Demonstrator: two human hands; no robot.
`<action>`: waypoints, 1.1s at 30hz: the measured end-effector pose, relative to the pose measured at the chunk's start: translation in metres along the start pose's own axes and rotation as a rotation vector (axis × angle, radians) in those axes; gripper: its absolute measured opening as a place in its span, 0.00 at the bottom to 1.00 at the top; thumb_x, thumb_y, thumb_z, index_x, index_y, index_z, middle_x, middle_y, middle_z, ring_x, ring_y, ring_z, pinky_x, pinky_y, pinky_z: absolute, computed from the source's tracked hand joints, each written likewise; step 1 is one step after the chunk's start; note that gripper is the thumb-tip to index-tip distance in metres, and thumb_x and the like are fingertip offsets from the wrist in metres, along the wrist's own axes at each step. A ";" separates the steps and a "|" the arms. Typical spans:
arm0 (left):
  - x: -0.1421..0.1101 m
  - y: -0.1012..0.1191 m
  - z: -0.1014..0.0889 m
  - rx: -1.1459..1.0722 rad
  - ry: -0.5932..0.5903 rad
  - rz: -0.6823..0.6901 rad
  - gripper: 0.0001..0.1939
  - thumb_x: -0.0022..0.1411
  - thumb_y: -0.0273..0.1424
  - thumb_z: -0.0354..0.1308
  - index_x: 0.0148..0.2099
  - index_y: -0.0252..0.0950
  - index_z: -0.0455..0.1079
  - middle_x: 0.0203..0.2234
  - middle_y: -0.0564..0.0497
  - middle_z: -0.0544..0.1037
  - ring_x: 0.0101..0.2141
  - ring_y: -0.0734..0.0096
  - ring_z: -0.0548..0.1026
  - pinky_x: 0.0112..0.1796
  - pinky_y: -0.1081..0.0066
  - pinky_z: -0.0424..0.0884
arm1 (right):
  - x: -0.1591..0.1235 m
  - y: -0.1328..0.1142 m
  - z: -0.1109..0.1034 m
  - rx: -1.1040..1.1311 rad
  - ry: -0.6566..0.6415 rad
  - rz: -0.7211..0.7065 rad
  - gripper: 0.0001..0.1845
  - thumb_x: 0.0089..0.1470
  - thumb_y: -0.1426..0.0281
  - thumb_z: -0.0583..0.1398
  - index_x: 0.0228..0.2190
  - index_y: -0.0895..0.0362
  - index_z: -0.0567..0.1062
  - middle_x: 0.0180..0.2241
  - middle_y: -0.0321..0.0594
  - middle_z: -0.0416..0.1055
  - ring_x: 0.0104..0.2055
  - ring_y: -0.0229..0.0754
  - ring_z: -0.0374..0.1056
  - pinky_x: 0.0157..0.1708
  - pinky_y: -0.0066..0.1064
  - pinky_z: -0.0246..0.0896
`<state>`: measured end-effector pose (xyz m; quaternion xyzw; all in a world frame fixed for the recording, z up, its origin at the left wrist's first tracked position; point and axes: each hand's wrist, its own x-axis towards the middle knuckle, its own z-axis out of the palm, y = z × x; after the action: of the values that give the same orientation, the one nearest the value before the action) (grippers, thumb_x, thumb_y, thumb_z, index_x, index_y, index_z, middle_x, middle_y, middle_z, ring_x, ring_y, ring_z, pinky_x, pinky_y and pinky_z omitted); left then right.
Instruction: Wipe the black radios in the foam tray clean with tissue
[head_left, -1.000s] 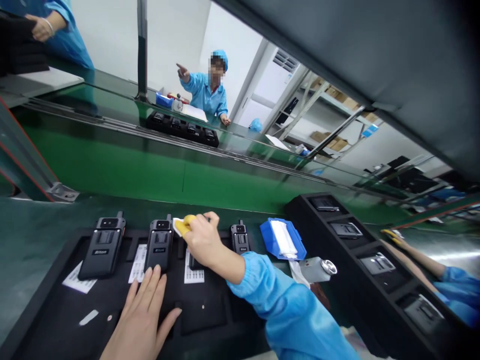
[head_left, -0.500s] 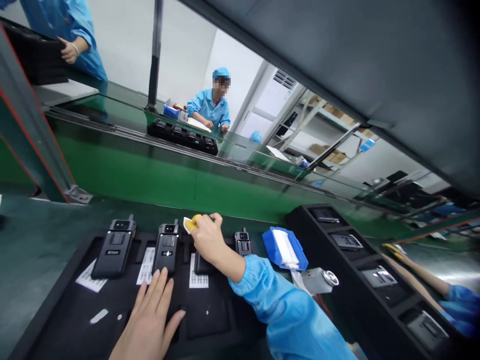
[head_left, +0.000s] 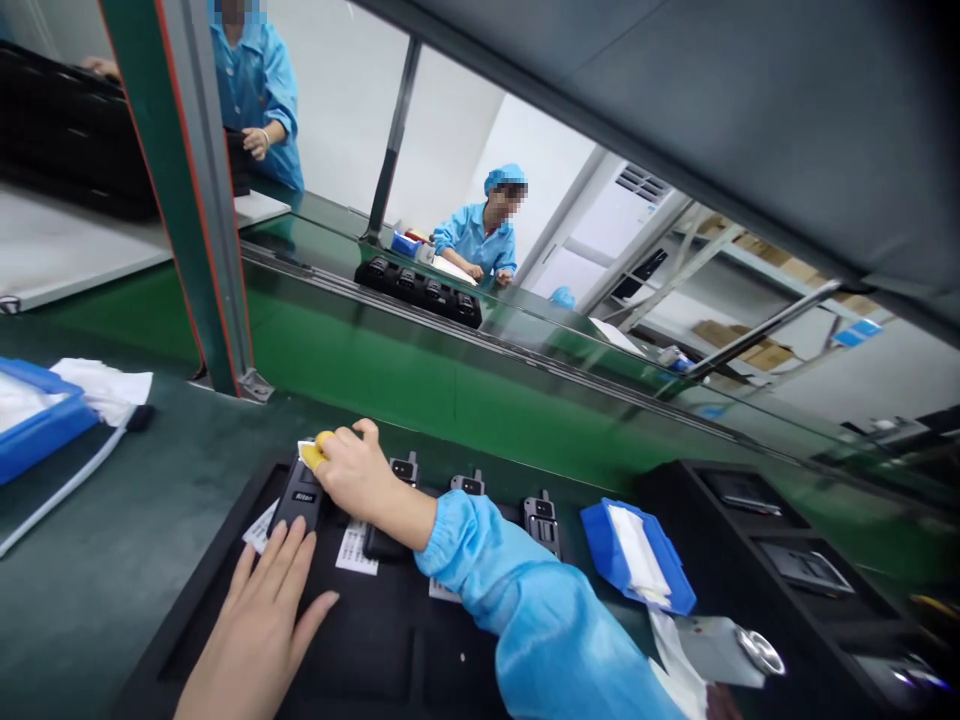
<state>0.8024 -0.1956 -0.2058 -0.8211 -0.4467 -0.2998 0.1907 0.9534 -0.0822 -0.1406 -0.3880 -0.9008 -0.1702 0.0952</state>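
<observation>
My right hand (head_left: 360, 478), with yellow covers on its fingertips, pinches a small white wipe (head_left: 305, 449) against the top of the leftmost black handheld radio (head_left: 303, 497). Flat and with fingers apart, my left hand (head_left: 259, 610) rests at that radio's lower end. To the right in the black foam tray (head_left: 210, 590) lie more radios: one (head_left: 405, 468) partly behind my right wrist, another (head_left: 468, 484) mostly covered by my sleeve, and a third (head_left: 541, 520) at the far right. Printed white label sheets (head_left: 358, 548) lie beside them.
A blue bin of white wipes (head_left: 637, 555) and a clear bottle with a metal top (head_left: 724, 648) stand to the right, by another foam tray (head_left: 675, 500). Left are another blue bin (head_left: 45, 440) and a green post (head_left: 180, 200). Two co-workers sit or stand beyond the conveyor (head_left: 337, 330).
My right hand has moved left with the wipe, from the third radio to the leftmost one. My left hand has shifted from the second radio to the leftmost. The view has turned left.
</observation>
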 end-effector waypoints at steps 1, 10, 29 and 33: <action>0.000 0.001 0.000 0.006 -0.009 0.002 0.27 0.66 0.43 0.40 0.53 0.25 0.66 0.51 0.35 0.72 0.51 0.50 0.71 0.57 0.54 0.54 | -0.001 0.002 0.002 -0.002 -0.006 0.003 0.12 0.64 0.71 0.51 0.37 0.55 0.75 0.36 0.38 0.67 0.40 0.38 0.58 0.48 0.42 0.42; -0.006 0.001 0.006 -0.048 -0.020 -0.038 0.25 0.65 0.41 0.44 0.54 0.27 0.65 0.51 0.36 0.72 0.51 0.51 0.70 0.58 0.55 0.53 | -0.005 0.006 0.006 -0.034 0.004 -0.061 0.10 0.62 0.72 0.53 0.34 0.55 0.75 0.36 0.37 0.67 0.39 0.38 0.57 0.47 0.42 0.41; -0.013 0.001 0.009 -0.099 -0.076 -0.057 0.27 0.64 0.42 0.45 0.57 0.28 0.62 0.56 0.36 0.67 0.55 0.53 0.66 0.61 0.57 0.47 | -0.020 0.008 0.005 -0.080 0.064 0.171 0.12 0.62 0.72 0.53 0.31 0.56 0.75 0.31 0.37 0.65 0.36 0.37 0.57 0.44 0.40 0.40; -0.015 -0.002 0.007 -0.103 -0.115 -0.041 0.26 0.64 0.39 0.45 0.59 0.28 0.61 0.57 0.38 0.66 0.57 0.54 0.64 0.62 0.58 0.44 | 0.000 0.004 0.004 0.005 0.033 -0.033 0.13 0.64 0.70 0.50 0.36 0.52 0.75 0.36 0.36 0.67 0.38 0.37 0.57 0.46 0.41 0.40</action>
<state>0.7968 -0.1997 -0.2212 -0.8365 -0.4575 -0.2785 0.1158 0.9566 -0.0783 -0.1434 -0.3701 -0.9057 -0.1759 0.1083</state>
